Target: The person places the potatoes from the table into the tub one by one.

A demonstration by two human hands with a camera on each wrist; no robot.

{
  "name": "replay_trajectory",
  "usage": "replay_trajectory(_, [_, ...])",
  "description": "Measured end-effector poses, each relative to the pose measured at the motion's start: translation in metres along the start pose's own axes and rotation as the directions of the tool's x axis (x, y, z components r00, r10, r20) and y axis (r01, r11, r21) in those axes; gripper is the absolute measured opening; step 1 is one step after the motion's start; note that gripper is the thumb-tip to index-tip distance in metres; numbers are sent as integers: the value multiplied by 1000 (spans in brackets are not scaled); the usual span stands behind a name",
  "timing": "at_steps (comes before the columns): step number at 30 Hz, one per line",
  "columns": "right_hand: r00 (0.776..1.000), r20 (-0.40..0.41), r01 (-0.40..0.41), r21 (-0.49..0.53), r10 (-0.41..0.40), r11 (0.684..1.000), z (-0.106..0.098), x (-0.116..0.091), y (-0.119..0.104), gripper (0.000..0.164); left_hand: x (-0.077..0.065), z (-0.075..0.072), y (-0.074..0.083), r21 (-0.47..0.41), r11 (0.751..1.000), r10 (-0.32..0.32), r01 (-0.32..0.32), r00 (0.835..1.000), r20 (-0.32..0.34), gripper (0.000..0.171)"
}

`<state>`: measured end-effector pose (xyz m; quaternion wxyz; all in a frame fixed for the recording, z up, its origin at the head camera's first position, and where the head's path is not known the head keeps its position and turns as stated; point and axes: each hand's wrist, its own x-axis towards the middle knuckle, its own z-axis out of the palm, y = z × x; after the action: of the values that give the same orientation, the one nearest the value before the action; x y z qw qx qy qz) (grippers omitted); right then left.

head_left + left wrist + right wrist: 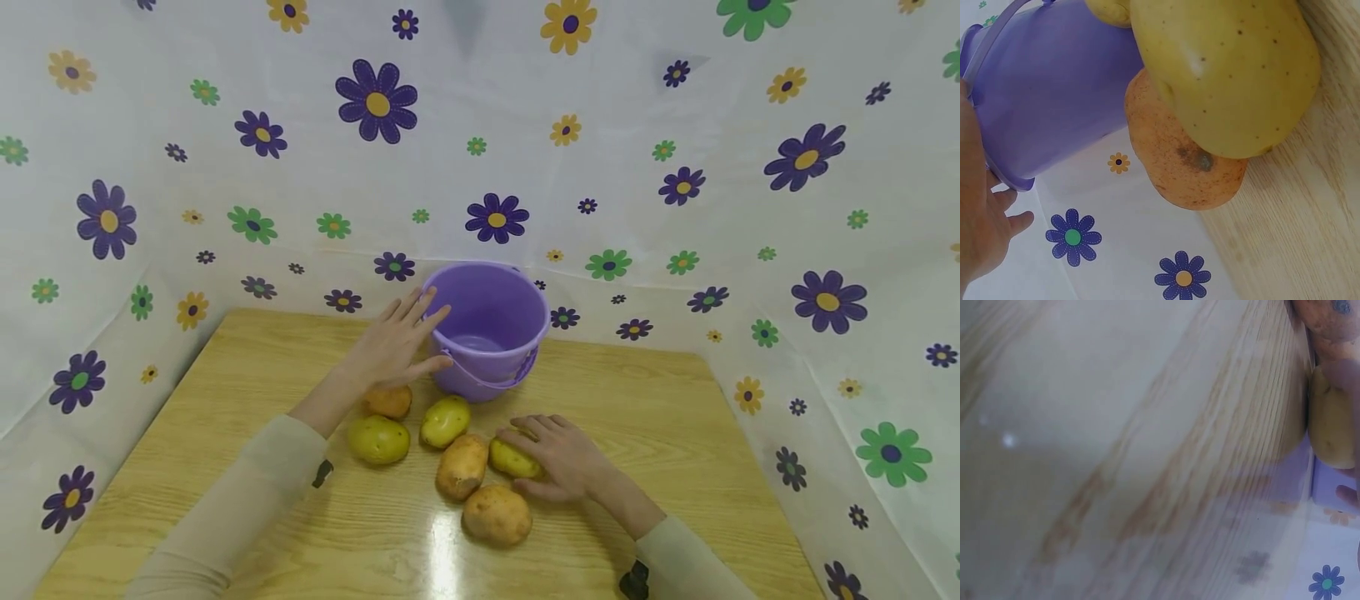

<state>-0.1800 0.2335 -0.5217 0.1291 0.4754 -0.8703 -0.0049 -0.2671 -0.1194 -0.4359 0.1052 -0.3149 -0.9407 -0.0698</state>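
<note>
A purple bucket [491,367] stands upright on the table, its handle hanging down at the front. My left hand [393,342] is at the bucket's left side, fingers spread and overlapping the rim in the head view. In the left wrist view, the left hand [982,219] shows beside the rim. My right hand [562,458] lies over a yellow-green potato [510,460], fingers across its top and thumb extended along its near side. Left of that potato lie a brown potato [462,468] and, nearer, another brown potato [497,516].
A yellow-green potato [446,422] sits before the bucket. Another yellow-green potato [379,441] and a brown potato [387,402] lie by the left forearm. The wooden table [360,533] meets a flowered white cloth [300,183] at the back and sides.
</note>
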Motion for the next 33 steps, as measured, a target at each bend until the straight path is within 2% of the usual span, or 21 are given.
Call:
replay_trajectory(10, [999,-24,29,-37,-30,999,1,3,0,74,1,-1,2,7,1000,-4,4,1000,5,86])
replay_trajectory(22, [997,-39,62,-48,-64,997,0,4,1,71,2,-3,5,-43,999,-30,31,999,18,82])
replay_trajectory(33, [993,-46,101,-56,-104,993,-21,12,8,67,2,-2,4,-43,999,-31,31,999,15,82])
